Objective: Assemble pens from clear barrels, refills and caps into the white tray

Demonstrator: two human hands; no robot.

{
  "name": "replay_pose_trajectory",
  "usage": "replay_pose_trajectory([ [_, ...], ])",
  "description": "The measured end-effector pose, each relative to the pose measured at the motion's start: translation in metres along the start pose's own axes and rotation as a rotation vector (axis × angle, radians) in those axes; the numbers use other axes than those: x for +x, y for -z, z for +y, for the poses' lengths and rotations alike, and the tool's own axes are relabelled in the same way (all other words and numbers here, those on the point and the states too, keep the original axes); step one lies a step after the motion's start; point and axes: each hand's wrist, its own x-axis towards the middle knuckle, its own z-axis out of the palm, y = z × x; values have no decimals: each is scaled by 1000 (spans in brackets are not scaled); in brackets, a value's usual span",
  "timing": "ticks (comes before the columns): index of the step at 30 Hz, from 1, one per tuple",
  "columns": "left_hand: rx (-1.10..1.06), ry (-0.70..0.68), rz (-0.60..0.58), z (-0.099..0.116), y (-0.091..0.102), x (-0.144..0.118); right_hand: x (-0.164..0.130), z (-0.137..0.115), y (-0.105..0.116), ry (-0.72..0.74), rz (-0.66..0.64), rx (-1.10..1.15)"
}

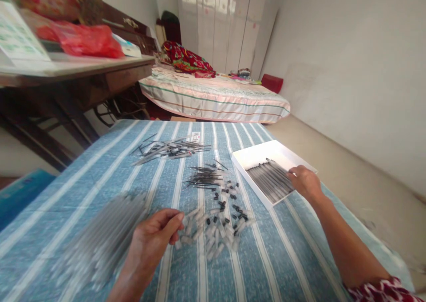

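Note:
My right hand (305,182) reaches over the right wall of a white box (254,153). Its fingers are closed at the end of a pen in the row of grey, dark-ended pens (271,180) lying side by side inside. Above the cloth, my left hand (156,231) has thumb and fingers pressed together; whatever they may hold is hidden. Just right of it lie loose clear pen caps (216,235) and small black plugs (222,205). To its left is a big bundle of translucent pen barrels (103,240), blurred.
Thin dark refills (204,177) lie in a pile mid-table, with a looser pile of pen parts (173,147) behind. Blue-striped cloth (266,257) covers the table. Beyond are a bed (216,96) and a side desk (126,73) with a red bag (86,40).

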Motion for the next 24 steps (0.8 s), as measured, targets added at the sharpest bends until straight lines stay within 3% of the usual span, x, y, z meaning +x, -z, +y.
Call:
replay_pose_trajectory([
  [5, 10, 1, 18, -1, -3, 3, -4, 18, -7, -22, -64, -11],
  [24, 63, -43, -22, -7, -2, 4, 1, 5, -13, -27, -152, -65],
])
